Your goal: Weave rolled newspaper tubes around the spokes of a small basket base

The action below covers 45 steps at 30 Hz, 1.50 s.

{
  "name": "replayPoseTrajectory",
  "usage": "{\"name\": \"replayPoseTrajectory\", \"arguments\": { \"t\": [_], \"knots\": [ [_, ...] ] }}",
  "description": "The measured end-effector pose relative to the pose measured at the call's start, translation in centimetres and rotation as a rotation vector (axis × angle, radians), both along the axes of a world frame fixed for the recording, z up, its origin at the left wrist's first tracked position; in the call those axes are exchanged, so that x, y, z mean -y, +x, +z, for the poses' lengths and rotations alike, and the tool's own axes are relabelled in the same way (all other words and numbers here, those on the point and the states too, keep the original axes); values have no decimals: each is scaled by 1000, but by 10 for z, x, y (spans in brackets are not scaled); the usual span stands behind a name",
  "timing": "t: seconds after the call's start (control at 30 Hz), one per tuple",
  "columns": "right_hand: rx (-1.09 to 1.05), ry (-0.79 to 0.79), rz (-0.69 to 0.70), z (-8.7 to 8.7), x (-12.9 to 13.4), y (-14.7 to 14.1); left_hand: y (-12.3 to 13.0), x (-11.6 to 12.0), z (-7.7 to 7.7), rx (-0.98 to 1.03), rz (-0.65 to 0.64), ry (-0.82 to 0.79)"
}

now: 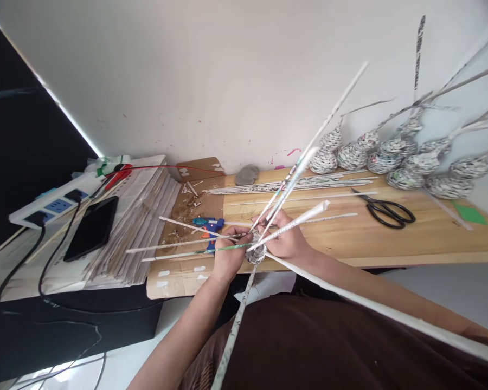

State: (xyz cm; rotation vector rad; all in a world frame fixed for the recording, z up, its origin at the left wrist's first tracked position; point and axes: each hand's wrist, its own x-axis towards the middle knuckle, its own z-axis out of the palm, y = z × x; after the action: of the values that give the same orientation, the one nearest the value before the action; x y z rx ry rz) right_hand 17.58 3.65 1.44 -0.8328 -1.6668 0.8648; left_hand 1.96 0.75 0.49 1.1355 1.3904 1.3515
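Observation:
A small woven paper piece is held between my two hands above the table's front edge, with long rolled paper sticks fanning out from it on all sides. My left hand closes on its left side, fingers around the base of several sticks. On the right, my right hand pinches sticks near the top of the same piece. The fingertips partly hide the weave. Just behind my left hand lies a blue glue gun on cardboard.
Woven gourd shapes with upright stick ends stand at the back right. Black scissors, loose paper rolls and a grey stone lie on the wooden table. A newspaper stack, phone and power strip are left.

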Motion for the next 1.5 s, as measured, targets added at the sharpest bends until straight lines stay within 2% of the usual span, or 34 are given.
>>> {"name": "replayPoseTrajectory", "arguments": {
  "t": [0.07, 0.17, 0.27, 0.33, 0.4, 0.47, 0.53, 0.67, 0.73, 0.83, 0.97, 1.1, 1.2, 1.3, 1.37, 1.5],
  "knots": [
    [-82, -14, 32, -2, 0, -1, 2, 1, -2, 37, -7, 28],
    [-218, -115, 102, 4, -1, -1, 3, 2, -4, 18, -16, 91],
    [-157, -172, 72, 15, -4, 5, 4, 3, 1, -31, -8, 140],
    [34, -77, 14, 21, -5, 11, 4, 4, 6, -36, 3, 153],
    [215, 92, -40, 23, -3, 18, 4, 3, 9, -38, 22, 157],
    [294, 198, -80, 23, 0, 23, 3, 3, 10, -51, 45, 161],
    [268, 122, -72, 21, 5, 25, 2, 2, 8, -67, 54, 167],
    [-12, -338, 40, 15, 9, 17, 3, 1, 2, -76, 58, 224],
    [-144, -451, 75, 14, 10, 12, 4, 2, 0, -101, 66, 264],
    [-254, -490, 74, 14, 12, 8, 3, 3, -1, -168, 58, 289],
    [-214, -522, 136, 20, 13, 13, -1, 4, -3, -252, 59, 273],
    [-181, -405, 184, 28, 16, 23, -4, 2, -7, -280, 59, 224],
    [-111, -262, 131, 37, 20, 28, -6, 0, -10, -290, 46, 192],
    [-52, -252, 1, 43, 22, 27, -6, 0, -10, -257, 24, 206],
    [-26, -316, -18, 40, 21, 23, -5, 0, -8, -224, 24, 220],
    [-26, -405, -46, 20, 12, 15, -1, 3, -1, -155, 48, 185]
  ]
}}
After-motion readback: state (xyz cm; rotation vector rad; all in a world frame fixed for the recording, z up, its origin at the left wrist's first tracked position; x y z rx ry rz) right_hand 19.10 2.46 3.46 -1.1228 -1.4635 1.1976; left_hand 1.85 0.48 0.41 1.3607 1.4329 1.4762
